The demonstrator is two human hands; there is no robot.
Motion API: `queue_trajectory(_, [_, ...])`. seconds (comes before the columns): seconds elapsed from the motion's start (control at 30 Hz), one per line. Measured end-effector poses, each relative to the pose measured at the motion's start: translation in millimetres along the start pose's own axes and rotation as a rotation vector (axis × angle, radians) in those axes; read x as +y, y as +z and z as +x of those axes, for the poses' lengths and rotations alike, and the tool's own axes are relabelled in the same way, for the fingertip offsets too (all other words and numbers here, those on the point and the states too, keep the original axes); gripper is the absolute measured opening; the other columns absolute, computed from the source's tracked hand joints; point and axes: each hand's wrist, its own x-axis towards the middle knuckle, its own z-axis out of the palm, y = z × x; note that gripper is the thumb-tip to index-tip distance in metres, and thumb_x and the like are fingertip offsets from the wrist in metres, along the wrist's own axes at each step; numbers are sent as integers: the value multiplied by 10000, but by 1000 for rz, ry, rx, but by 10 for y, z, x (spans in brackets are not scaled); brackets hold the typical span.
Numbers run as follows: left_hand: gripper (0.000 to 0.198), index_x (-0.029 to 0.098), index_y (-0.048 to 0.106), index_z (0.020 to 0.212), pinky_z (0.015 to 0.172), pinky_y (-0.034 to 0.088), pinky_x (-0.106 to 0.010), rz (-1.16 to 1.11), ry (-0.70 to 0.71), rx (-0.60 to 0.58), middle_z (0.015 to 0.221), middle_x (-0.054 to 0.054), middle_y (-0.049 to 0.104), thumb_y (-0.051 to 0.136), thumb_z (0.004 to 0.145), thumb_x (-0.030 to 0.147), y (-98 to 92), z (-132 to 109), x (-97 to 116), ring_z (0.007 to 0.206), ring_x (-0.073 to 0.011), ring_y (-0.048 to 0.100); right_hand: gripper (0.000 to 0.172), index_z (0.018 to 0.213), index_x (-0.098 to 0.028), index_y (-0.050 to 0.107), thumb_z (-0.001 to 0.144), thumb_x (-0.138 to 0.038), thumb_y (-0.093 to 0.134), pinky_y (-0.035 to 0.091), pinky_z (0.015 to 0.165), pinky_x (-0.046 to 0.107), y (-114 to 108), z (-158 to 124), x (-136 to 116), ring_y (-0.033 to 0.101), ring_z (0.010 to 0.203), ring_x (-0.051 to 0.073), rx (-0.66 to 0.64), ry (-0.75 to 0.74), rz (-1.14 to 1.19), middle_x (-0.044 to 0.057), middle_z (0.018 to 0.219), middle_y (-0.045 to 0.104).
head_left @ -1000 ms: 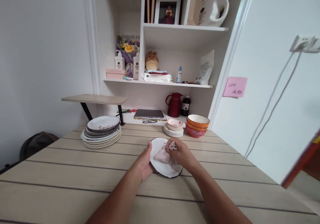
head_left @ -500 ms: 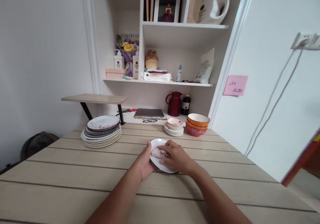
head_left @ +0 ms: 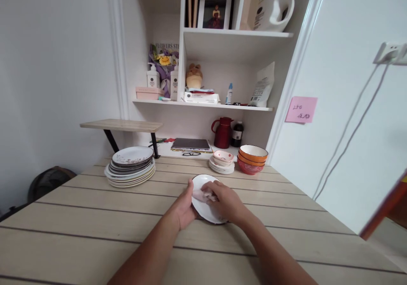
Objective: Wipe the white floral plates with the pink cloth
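Note:
A small white plate (head_left: pixel 208 212) with a dark rim is held over the middle of the table, its face tilted toward me. My left hand (head_left: pixel 184 208) grips its left edge, thumb on the rim and the other fingers underneath, mostly hidden. Pressed against the plate's face, my right hand (head_left: pixel 226 198) has its fingers bunched on a crumpled pale cloth (head_left: pixel 200 195). Part of that cloth lies under the fingers and out of sight.
To the left stands a stack of plates (head_left: pixel 132 172) by a small raised shelf (head_left: pixel 122 126). Behind the plate are small dishes (head_left: pixel 221 166) and stacked orange and red bowls (head_left: pixel 252 162). A red jug (head_left: pixel 223 133), dark bottle (head_left: pixel 237 134), laptop (head_left: pixel 190 143) and glasses (head_left: pixel 191 154) sit farther back.
My right hand's fingers have drawn closer together over the cloth, which is more bunched now. My left hand keeps its hold on the plate. The view has shifted slightly.

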Motion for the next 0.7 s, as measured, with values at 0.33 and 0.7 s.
queue_trajectory(0.33, [701,160,497,1380,1025,418,-446,27,-8,4,1275,-176,643,485,858,627,6,3,5,1197,-307,590,311,1128,-340,640,880,-232,488,269,582,264,-2,228,88,601,817,184,171,252,-226,54,1073,610])
queue_trajectory(0.7, [700,153,479,1399,1053,400,-452,-31,11,-5,1290,-164,636,483,867,608,-38,0,-27,1229,-302,567,267,747,-290,706,576,-113,603,284,565,283,-318,-83,41,566,632,198,-185,237,-223,27,742,693])
